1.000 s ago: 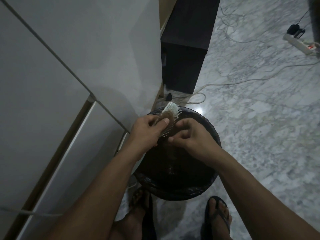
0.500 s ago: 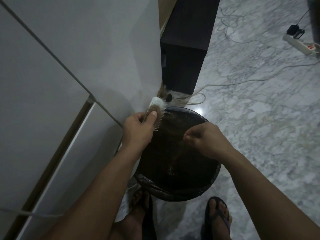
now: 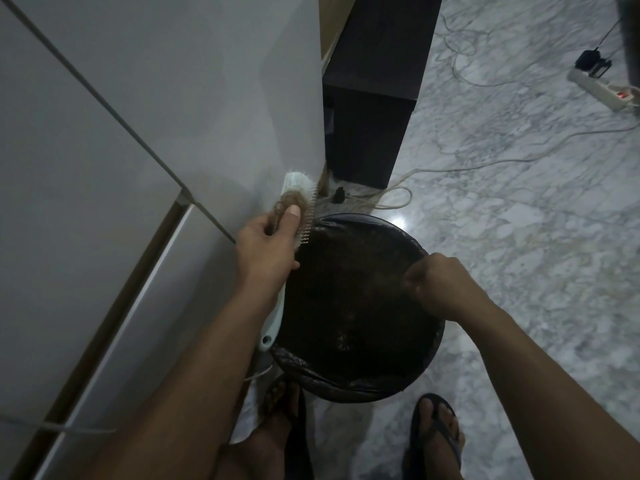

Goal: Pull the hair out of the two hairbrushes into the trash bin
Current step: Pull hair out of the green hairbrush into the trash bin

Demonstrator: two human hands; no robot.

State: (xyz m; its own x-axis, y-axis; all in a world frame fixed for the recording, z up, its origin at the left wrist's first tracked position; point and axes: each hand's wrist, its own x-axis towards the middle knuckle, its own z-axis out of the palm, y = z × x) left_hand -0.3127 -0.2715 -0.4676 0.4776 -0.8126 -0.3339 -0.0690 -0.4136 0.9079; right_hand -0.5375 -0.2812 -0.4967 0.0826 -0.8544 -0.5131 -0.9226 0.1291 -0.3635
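Observation:
My left hand [image 3: 266, 247] grips a white hairbrush [image 3: 297, 188] at the bin's upper left rim, thumb pressed on a brown wad of hair [image 3: 291, 206] on the brush; its bristles face right and its handle runs down under my wrist. My right hand [image 3: 440, 285] hovers over the right side of the round trash bin [image 3: 346, 382], lined with a black bag, fingers curled and pinching thin strands of hair that stretch faintly leftward over the bin. A second hairbrush is not in view.
A grey cabinet [image 3: 138, 133] stands at left, close to the brush. A dark box-shaped unit [image 3: 367, 109] stands behind the bin. Cables [image 3: 485, 164] and a power strip [image 3: 602, 91] lie on the marble floor. My feet in sandals [image 3: 436, 438] stand below the bin.
My right hand pulled away from the brush to the right, drawing hair strands across the bin. My left hand moved the brush left and up toward the cabinet.

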